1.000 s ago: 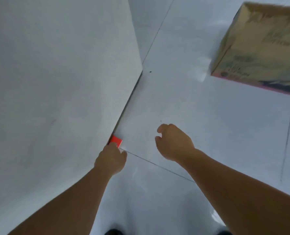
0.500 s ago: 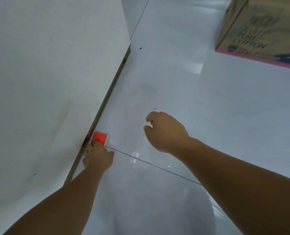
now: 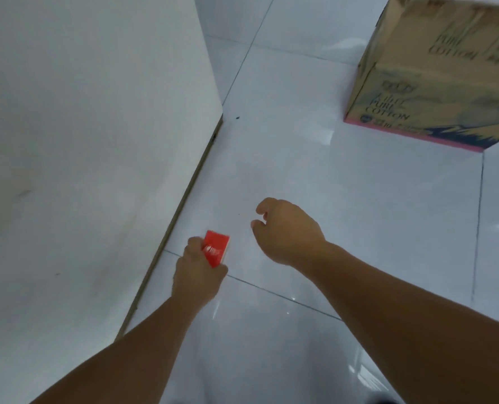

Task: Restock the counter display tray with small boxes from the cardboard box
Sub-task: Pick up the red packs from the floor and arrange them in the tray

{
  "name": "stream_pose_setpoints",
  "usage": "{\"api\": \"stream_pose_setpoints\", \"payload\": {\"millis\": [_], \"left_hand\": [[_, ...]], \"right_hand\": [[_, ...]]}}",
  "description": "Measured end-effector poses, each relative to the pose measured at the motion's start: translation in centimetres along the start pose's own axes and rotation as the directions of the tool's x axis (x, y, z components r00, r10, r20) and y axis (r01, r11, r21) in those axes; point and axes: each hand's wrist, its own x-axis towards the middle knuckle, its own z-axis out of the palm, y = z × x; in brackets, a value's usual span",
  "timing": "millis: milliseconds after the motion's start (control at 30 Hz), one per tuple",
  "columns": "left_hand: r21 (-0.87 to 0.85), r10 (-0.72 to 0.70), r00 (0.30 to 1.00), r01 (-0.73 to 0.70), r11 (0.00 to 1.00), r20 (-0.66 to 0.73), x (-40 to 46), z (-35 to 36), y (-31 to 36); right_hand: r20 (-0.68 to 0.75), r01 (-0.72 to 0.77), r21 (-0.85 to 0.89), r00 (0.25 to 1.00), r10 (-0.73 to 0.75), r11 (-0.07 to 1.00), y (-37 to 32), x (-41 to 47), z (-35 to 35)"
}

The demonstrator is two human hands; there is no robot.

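Right now your left hand [image 3: 197,277] grips the small red box [image 3: 215,251] low over the tiled floor [image 3: 359,214] beside the white counter panel [image 3: 82,156], your right hand [image 3: 289,231] hangs loosely curled and empty, and the cardboard box [image 3: 435,77] sits far right.

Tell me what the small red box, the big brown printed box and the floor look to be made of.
Small red box in the left hand: probably thin printed card, slightly glossy; sharp folded edges, pale side.
Big brown printed box: corrugated cardboard by its look, matt; dull tan faces with printed lettering and a pink base band.
Floor: glazed white tile, likely ceramic; dark grout lines and mirror-like glare.
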Motion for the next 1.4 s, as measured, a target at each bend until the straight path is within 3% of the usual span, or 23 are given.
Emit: {"api": "stream_pose_setpoints", "payload": {"millis": [100,200,333,467,600,800,967,1167,1300,1400], "left_hand": [[-0.081,0.176,0.978,-0.186,0.979,-0.115,-5.5,-7.5,9.6],[-0.08,0.335,0.899,-0.37,0.925,-0.283,-12.4,-16.3,19.7],[-0.107,0.383,0.831,-0.458,0.882,-0.404,-22.9,-29.1,31.8],[-0.139,0.432,0.785,-0.537,0.832,-0.444,-32.1,-41.7,41.0],[-0.079,0.447,0.625,-0.632,0.771,-0.64,-38.3,-53.1,45.7],[-0.051,0.339,0.515,-0.603,0.796,-0.787,-43.0,-66.5,43.7],[-0.143,0.166,0.562,-0.465,0.874,-0.811,-45.1,-73.3,37.9],[-0.305,-0.07,0.764,-0.17,0.937,-0.641,-45.4,-75.5,30.0],[-0.268,-0.122,0.874,-0.01,0.963,-0.471,-45.8,-74.1,27.6],[-0.245,-0.089,0.88,-0.031,0.969,-0.466,-45.8,-73.1,27.0]], "right_hand": [[-0.097,-0.014,0.055,0.995,0.019,0.998,-3.7,-4.8,-7.0],[-0.197,0.012,0.121,0.98,0.012,0.993,-8.2,-10.7,-16.0],[-0.37,0.124,0.284,0.929,-0.011,0.951,-15.0,-19.2,-30.7],[-0.503,0.249,0.298,0.861,-0.07,0.922,-22.9,-27.5,-45.3],[-0.552,0.361,0.238,0.814,-0.18,0.901,-31.7,-33.8,-55.0],[-0.556,0.552,0.193,0.742,-0.373,0.811,-44.9,-40.2,-58.2],[-0.479,0.674,0.19,0.698,-0.532,0.714,-52.7,-42.8,-54.9],[-0.149,0.614,-0.091,0.77,-0.621,0.784,-56.7,-44.0,-49.8],[-0.006,0.588,-0.303,0.786,-0.619,0.75,-56.6,-43.7,-48.0],[-0.021,0.571,-0.356,0.787,-0.617,0.74,-56.2,-43.3,-47.5]]}}
